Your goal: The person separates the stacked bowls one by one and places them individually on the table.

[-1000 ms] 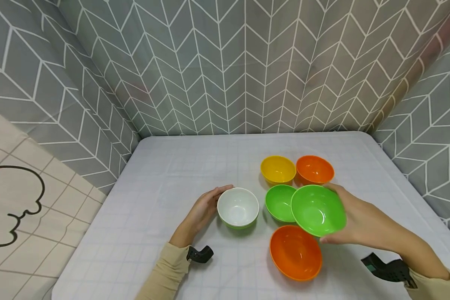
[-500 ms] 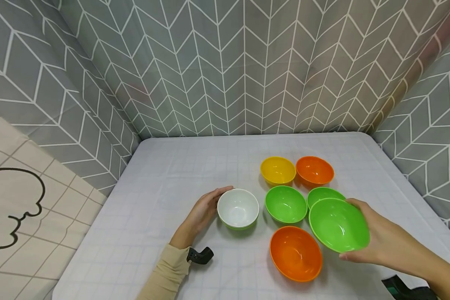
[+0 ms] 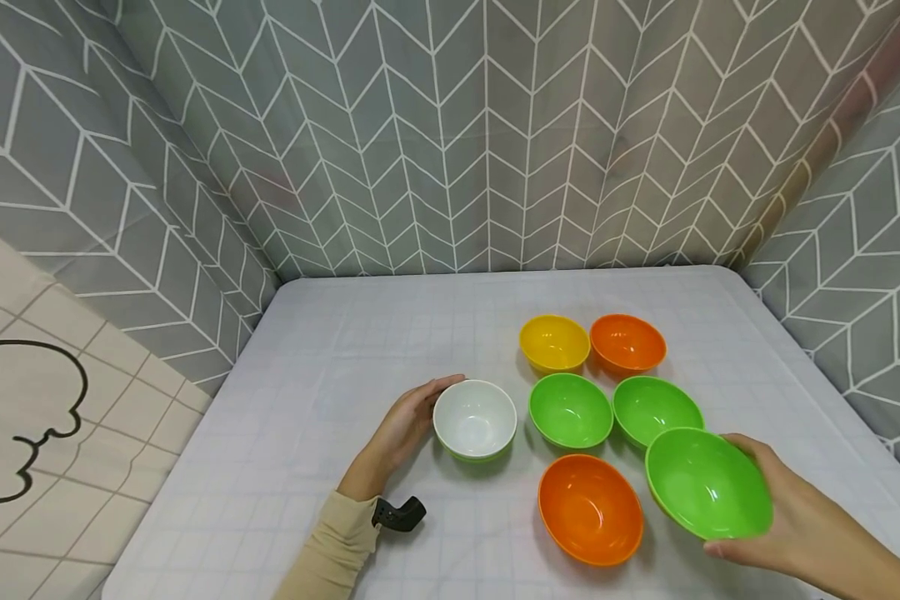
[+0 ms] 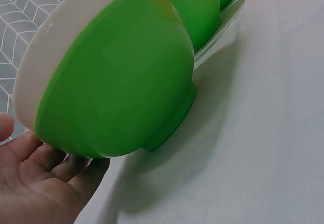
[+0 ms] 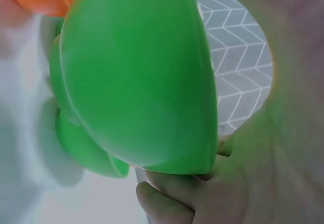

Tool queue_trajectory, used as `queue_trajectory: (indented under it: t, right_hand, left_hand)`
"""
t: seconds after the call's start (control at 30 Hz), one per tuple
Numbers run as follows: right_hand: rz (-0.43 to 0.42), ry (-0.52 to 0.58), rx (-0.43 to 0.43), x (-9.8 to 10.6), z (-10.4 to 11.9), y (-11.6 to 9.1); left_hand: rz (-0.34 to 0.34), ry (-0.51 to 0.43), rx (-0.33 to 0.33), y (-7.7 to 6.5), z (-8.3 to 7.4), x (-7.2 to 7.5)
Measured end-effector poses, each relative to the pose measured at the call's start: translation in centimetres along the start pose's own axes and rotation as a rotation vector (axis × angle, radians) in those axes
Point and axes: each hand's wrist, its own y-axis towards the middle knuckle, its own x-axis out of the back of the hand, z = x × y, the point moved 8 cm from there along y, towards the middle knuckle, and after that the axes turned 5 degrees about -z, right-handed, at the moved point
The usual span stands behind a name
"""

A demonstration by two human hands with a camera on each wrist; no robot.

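My right hand (image 3: 776,508) grips a green bowl (image 3: 708,483) by its right side, the bowl tilted with its inside facing up. In the right wrist view the curved outside of this green bowl (image 5: 136,82) fills the middle, fingers around its edge. My left hand (image 3: 412,425) rests its fingers against the left side of a white bowl (image 3: 474,417) nested in a green bowl (image 4: 121,82). Two more green bowls stand side by side between the hands: the left green bowl (image 3: 570,410) and the right green bowl (image 3: 656,408), the latter just behind the held one.
A large orange bowl (image 3: 591,510) stands in front of the green pair. Behind them are a yellow bowl (image 3: 555,343) and a smaller orange bowl (image 3: 627,343), close together. All stand on a white cloth-covered table (image 3: 330,350), with a patterned grey curtain (image 3: 450,142) behind.
My right hand has moved the held green bowl right and toward me, away from the green pair, uncovering the right green bowl. My left hand has stayed against the white bowl.
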Motion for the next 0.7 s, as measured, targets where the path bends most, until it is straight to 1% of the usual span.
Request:
queue_trajectory:
  t: [0.23,0.4,0.53,0.7]
  right_hand:
    - [-0.003,-0.002,-0.006,-0.7,-1.3,-1.2]
    - [-0.003,-0.007,-0.013,-1.4,-2.2,-1.9]
    - [-0.002,0.003,-0.011,-1.9,-2.5,-2.1]
    - [-0.005,0.012,-0.01,-2.4,-2.7,-2.0]
  left_hand:
    - [0.003,-0.002,-0.009,0.0,-0.2,0.0]
    - [-0.01,0.003,-0.002,-0.1,0.0,0.0]
    - [-0.012,0.007,0.004,-0.2,0.2,0.1]
    - [-0.001,0.021,-0.007,-0.2,0.0,-0.1]
